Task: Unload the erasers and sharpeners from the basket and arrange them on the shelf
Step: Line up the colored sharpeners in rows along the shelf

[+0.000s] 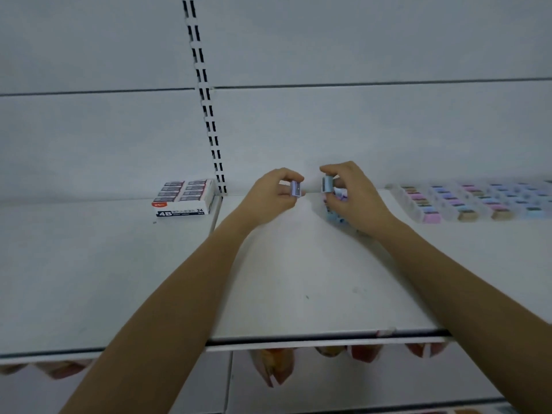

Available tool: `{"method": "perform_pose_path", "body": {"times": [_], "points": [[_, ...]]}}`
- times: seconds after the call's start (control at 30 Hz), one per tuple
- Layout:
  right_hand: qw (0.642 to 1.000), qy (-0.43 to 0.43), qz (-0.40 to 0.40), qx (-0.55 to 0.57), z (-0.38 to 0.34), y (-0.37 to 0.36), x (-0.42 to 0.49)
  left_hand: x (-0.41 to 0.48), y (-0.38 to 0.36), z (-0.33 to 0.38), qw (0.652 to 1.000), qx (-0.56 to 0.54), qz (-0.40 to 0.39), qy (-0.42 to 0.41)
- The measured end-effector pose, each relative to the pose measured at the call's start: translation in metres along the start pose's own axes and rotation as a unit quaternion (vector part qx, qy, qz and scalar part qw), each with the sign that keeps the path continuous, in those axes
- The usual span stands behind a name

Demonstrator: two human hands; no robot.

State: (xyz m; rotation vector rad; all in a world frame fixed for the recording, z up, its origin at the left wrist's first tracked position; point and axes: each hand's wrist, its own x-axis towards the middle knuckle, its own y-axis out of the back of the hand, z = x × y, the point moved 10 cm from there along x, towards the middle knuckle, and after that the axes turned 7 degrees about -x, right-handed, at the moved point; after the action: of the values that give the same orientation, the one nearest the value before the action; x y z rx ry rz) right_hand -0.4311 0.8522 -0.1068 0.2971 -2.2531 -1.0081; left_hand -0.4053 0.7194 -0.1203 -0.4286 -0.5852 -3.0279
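Observation:
Both arms reach over the white shelf (298, 264) toward its back wall. My left hand (274, 191) pinches a small purple sharpener (296, 188) between thumb and fingers, just above the shelf. My right hand (349, 195) holds a light blue sharpener (327, 184) at its fingertips, with more small pastel sharpeners (336, 215) partly hidden under the palm. The two hands are close together, a small gap between them. No basket is in view.
An open box of 4B erasers (182, 198) stands at the back left by the slotted upright (209, 115). Rows of pastel erasers in clear trays (466, 201) fill the back right. Packaged goods (277, 369) hang below the shelf's front edge.

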Motion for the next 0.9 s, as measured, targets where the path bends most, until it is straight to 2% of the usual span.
{"method": "perform_pose_path", "body": {"times": [0.13,0.33,0.53,0.8,0.9], "points": [[0.999,0.014,0.029,0.006,0.0,0.006,-0.001,-0.001,-0.002,0.005,1.0,-0.014,0.016,-0.007],[0.998,0.05,0.027,0.009,-0.009,0.004,-0.007,-0.003,-0.001,0.018,0.992,0.097,0.054,-0.066],[0.997,0.06,0.041,0.011,-0.012,0.008,-0.01,-0.006,-0.002,0.021,0.973,0.201,0.042,-0.1],[0.997,0.053,0.063,-0.01,-0.006,0.018,-0.01,-0.005,0.001,0.032,0.965,0.204,0.067,-0.151],[0.994,0.056,0.079,-0.052,-0.006,0.028,-0.011,-0.003,-0.002,0.041,0.955,0.232,0.067,-0.171]]}}
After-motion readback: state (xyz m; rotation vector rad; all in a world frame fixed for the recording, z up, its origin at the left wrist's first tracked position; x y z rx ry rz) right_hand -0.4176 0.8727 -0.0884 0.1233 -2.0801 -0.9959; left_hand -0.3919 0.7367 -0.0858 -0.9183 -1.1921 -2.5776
